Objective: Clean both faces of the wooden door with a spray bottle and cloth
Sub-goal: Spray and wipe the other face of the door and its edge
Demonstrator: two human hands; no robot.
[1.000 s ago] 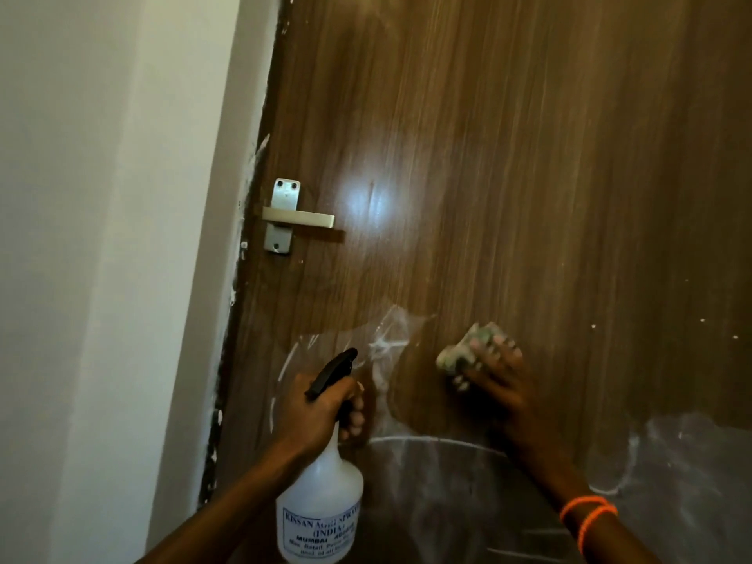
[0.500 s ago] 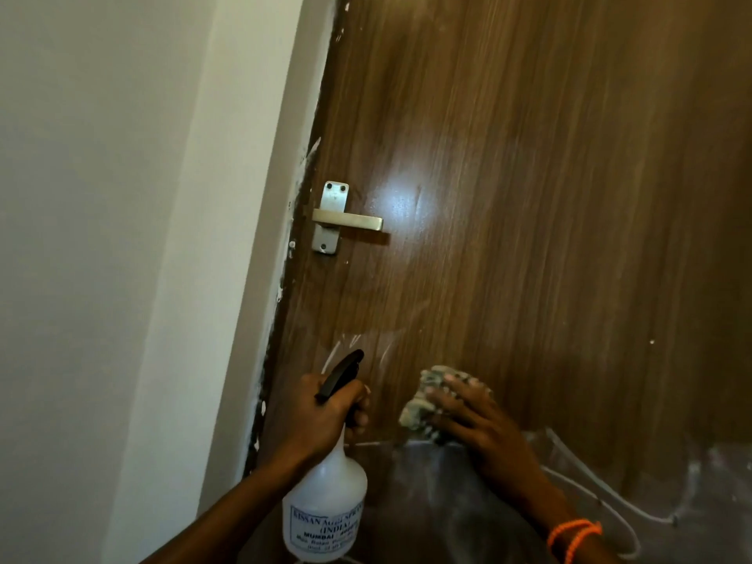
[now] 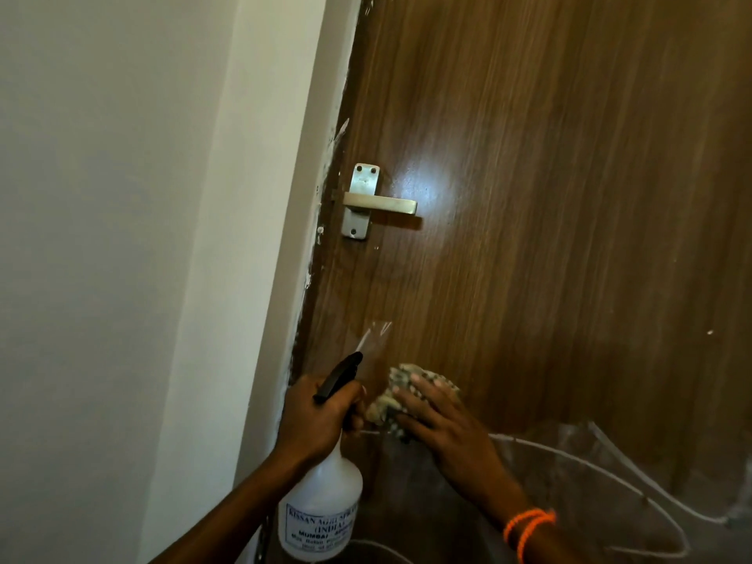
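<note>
Door (image 3: 549, 197), brown wood grain, fills the right of the view, its left edge against a pale frame (image 3: 260, 238). Low on its face the right hand (image 3: 439, 421) lies flat, fingers straight and slightly spread, pressing a crumpled cloth (image 3: 401, 386) to the wood. Just left, the left hand (image 3: 315, 417) curls around the neck of a white bottle (image 3: 321, 510), fingers wrapped under its black trigger (image 3: 337, 376), nozzle aimed at the door. 2 orange bands (image 3: 527, 531) circle the right wrist. A metal handle (image 3: 378, 205) sits well above both hands. Whitish wet streaks (image 3: 610, 478) arc across the lower door. A plain wall (image 3: 101, 238) lies left.
</note>
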